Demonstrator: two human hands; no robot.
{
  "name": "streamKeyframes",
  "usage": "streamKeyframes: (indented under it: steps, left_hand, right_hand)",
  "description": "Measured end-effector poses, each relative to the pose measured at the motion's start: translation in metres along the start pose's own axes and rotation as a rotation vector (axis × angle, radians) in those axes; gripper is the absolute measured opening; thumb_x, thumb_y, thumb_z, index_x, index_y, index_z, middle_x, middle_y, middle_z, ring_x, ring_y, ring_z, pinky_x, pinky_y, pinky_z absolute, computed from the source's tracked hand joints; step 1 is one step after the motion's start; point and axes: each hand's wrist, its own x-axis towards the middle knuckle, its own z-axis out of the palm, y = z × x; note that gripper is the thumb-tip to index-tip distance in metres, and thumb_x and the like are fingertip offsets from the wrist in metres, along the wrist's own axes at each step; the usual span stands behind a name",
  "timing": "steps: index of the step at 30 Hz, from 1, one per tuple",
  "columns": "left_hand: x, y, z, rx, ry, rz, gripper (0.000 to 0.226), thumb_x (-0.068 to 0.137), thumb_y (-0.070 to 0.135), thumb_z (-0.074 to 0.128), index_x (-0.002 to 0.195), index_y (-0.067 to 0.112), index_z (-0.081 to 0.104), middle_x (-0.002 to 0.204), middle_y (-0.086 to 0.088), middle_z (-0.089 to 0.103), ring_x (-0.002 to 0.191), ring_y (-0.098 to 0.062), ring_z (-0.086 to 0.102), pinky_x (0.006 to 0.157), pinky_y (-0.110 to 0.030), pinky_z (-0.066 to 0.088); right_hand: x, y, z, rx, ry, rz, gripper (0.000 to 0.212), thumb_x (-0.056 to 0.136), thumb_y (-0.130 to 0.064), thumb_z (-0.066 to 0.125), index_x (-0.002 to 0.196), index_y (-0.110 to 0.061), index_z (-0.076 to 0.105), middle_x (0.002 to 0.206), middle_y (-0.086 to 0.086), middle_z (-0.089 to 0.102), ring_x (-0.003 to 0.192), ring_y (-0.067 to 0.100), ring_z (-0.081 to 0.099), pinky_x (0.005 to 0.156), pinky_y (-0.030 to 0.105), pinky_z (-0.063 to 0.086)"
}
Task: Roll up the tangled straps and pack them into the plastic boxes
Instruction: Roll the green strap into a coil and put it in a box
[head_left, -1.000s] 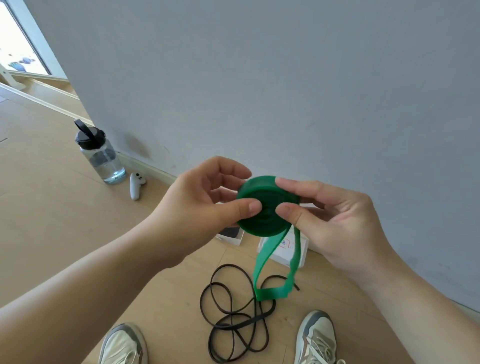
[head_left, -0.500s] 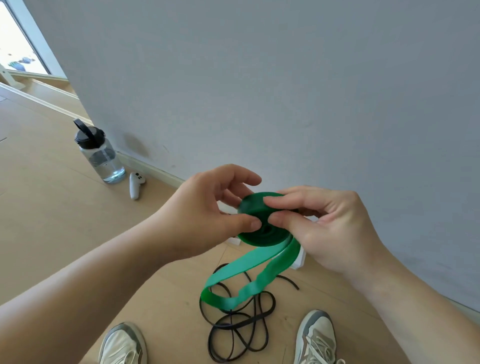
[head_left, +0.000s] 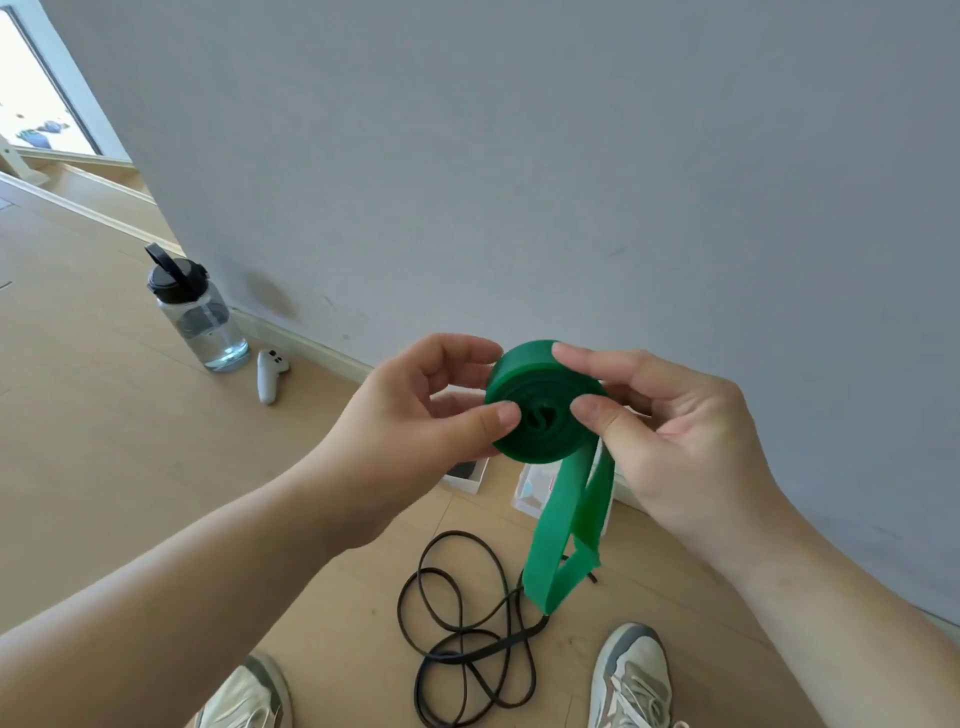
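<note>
A green strap (head_left: 540, 410) is wound into a thick roll that I hold in the air in front of the wall. My left hand (head_left: 415, 421) pinches the roll's left side, thumb on its face. My right hand (head_left: 670, 431) pinches the right side, thumb on the face and a finger on the rim. The strap's loose end hangs down from the roll as a short loop. A thin black strap (head_left: 467, 634) lies tangled in loops on the floor between my feet. Two plastic boxes (head_left: 535, 488) sit by the wall, mostly hidden behind my hands.
A water bottle (head_left: 200, 317) with a black lid stands on the wooden floor by the wall at left, a white controller (head_left: 269, 375) beside it. My two shoes (head_left: 631, 675) show at the bottom edge. The grey wall (head_left: 519, 156) is close ahead.
The roll turned between my hands and rose again after dipping. The hanging green loop swung out to the left, then back under the roll, and hangs straight down now.
</note>
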Motion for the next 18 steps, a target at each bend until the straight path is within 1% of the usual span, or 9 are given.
streamKeyframes:
  steps: [2, 3, 5, 7, 10, 12, 14, 16, 18]
  left_hand:
    - [-0.001, 0.000, 0.000, 0.399, 0.047, 0.152, 0.050, 0.082, 0.010, 0.085, 0.122, 0.031, 0.064, 0.116, 0.014, 0.072, 0.109, -0.002, 0.070, 0.085, -0.030, 0.063]
    - [-0.001, 0.001, 0.001, 0.471, 0.045, 0.204, 0.049, 0.081, 0.013, 0.086, 0.120, 0.033, 0.065, 0.115, 0.017, 0.072, 0.110, 0.002, 0.068, 0.084, -0.025, 0.062]
    - [-0.002, 0.003, 0.001, 0.475, 0.025, 0.204, 0.041, 0.080, 0.016, 0.087, 0.112, 0.033, 0.066, 0.107, 0.016, 0.074, 0.105, 0.002, 0.070, 0.080, -0.024, 0.063]
    - [0.000, 0.006, -0.003, 0.499, 0.011, 0.171, 0.036, 0.080, 0.015, 0.087, 0.103, 0.031, 0.064, 0.100, 0.012, 0.076, 0.100, -0.001, 0.072, 0.078, -0.031, 0.064]
    - [0.003, 0.010, -0.010, 0.349, -0.034, 0.125, 0.030, 0.083, 0.010, 0.085, 0.100, 0.022, 0.063, 0.101, 0.000, 0.077, 0.100, -0.016, 0.075, 0.085, -0.044, 0.063]
    - [0.002, 0.009, -0.011, 0.149, -0.026, 0.083, 0.025, 0.087, 0.003, 0.080, 0.100, 0.014, 0.061, 0.102, -0.009, 0.076, 0.099, -0.029, 0.076, 0.082, -0.047, 0.064]
    - [0.002, 0.010, -0.011, -0.041, 0.003, 0.053, 0.018, 0.092, -0.003, 0.071, 0.099, 0.007, 0.058, 0.099, -0.012, 0.074, 0.098, -0.032, 0.076, 0.081, -0.044, 0.064]
    - [0.003, 0.010, -0.012, -0.178, 0.008, 0.045, 0.015, 0.093, -0.002, 0.066, 0.102, 0.006, 0.056, 0.105, -0.018, 0.070, 0.104, -0.038, 0.073, 0.088, -0.049, 0.062]
    - [0.004, 0.009, -0.011, -0.193, 0.013, 0.046, 0.014, 0.095, -0.002, 0.063, 0.104, 0.006, 0.055, 0.114, -0.025, 0.067, 0.108, -0.041, 0.072, 0.091, -0.053, 0.061]
  right_hand:
    - [0.000, 0.000, 0.001, -0.067, -0.023, 0.007, 0.045, 0.091, 0.007, 0.068, 0.106, -0.034, 0.081, 0.106, -0.011, 0.076, 0.100, 0.009, 0.072, 0.088, 0.019, 0.057]
    - [-0.001, 0.000, 0.001, -0.091, -0.054, 0.010, 0.045, 0.091, 0.008, 0.068, 0.105, -0.032, 0.081, 0.106, -0.011, 0.075, 0.099, 0.009, 0.072, 0.086, 0.019, 0.057]
    - [-0.003, -0.001, 0.002, -0.127, -0.109, 0.017, 0.043, 0.090, 0.009, 0.069, 0.103, -0.029, 0.083, 0.104, -0.013, 0.074, 0.089, 0.010, 0.072, 0.077, 0.020, 0.059]
    - [-0.004, -0.002, 0.001, -0.118, -0.089, 0.047, 0.039, 0.084, 0.006, 0.077, 0.099, -0.030, 0.083, 0.097, -0.014, 0.077, 0.082, 0.008, 0.074, 0.075, 0.019, 0.060]
    - [-0.003, -0.005, -0.001, 0.012, 0.012, 0.107, 0.030, 0.072, -0.010, 0.090, 0.092, -0.030, 0.082, 0.083, -0.011, 0.080, 0.077, 0.007, 0.076, 0.074, 0.020, 0.061]
    - [-0.001, -0.004, -0.003, 0.119, 0.049, 0.113, 0.027, 0.069, -0.018, 0.087, 0.094, -0.027, 0.082, 0.085, -0.006, 0.081, 0.082, 0.011, 0.078, 0.078, 0.021, 0.061]
    - [0.002, -0.003, -0.004, 0.190, 0.068, 0.118, 0.030, 0.073, -0.014, 0.083, 0.099, -0.028, 0.080, 0.091, -0.005, 0.082, 0.087, 0.012, 0.078, 0.081, 0.020, 0.060]
    - [0.003, -0.001, -0.003, 0.226, 0.069, 0.108, 0.036, 0.080, -0.001, 0.080, 0.102, -0.029, 0.079, 0.095, -0.007, 0.081, 0.091, 0.011, 0.077, 0.083, 0.018, 0.058]
    - [0.002, 0.001, 0.000, 0.256, 0.060, 0.103, 0.038, 0.083, 0.006, 0.076, 0.103, -0.027, 0.079, 0.098, -0.008, 0.081, 0.095, 0.010, 0.077, 0.083, 0.016, 0.057]
